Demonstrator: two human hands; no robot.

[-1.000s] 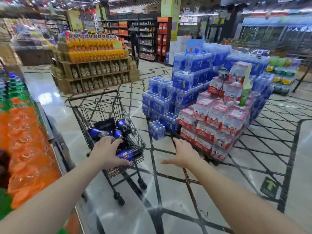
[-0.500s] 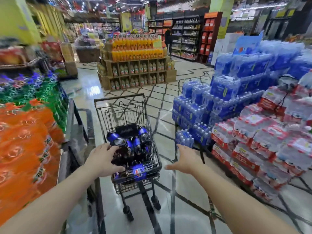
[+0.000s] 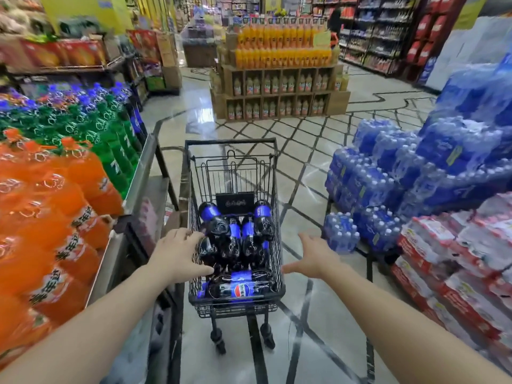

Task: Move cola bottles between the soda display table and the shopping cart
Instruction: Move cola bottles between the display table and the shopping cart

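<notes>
A small black wire shopping cart (image 3: 274, 189) stands on the floor straight ahead of me. Several dark cola bottles (image 3: 224, 231) with blue labels lie piled inside it, one lying crosswise (image 3: 241, 286) at the near end. My left hand (image 3: 177, 256) is spread over the cart's near left corner, fingers apart, holding nothing. My right hand (image 3: 313, 259) hovers open just outside the cart's right wall, also holding nothing. The soda display table (image 3: 141, 173) runs along my left, stacked with orange soda bottles (image 3: 50, 217) and green soda bottles (image 3: 110, 139).
Shrink-wrapped packs of blue water bottles (image 3: 401, 173) and red-labelled packs (image 3: 457, 261) are stacked on the right. A wooden display of orange juice (image 3: 279, 67) stands across the aisle behind the cart. Shelves line the back. Tiled floor lies between cart and stacks.
The view has swung left, so the cart now sits centred and the soda table fills the left side. Both hands stay open near the cart's near end.
</notes>
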